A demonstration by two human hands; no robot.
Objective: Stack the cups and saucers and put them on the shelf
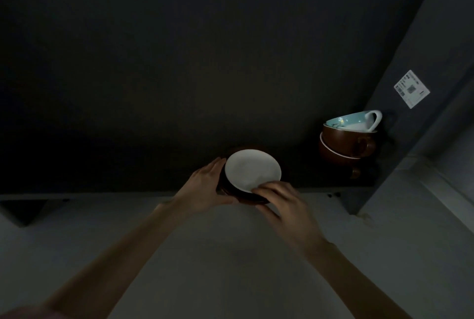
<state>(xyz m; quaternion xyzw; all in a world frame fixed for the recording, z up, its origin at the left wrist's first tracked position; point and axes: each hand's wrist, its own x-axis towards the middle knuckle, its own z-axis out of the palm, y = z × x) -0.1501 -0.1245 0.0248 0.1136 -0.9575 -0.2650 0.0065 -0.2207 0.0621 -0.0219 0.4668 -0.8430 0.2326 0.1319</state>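
A stack of saucers sits at the front edge of a dark shelf, with a white saucer on top and dark brown saucers under it. My left hand grips the stack's left side. My right hand grips its front right, fingers over the white saucer's rim. To the right on the shelf stands a stack of cups: a light blue cup tilted on top, nested in brown cups.
The shelf interior is dark and deep to the left and behind. A grey side wall with a white label closes the shelf on the right, just past the cups. A pale wall lies below the shelf.
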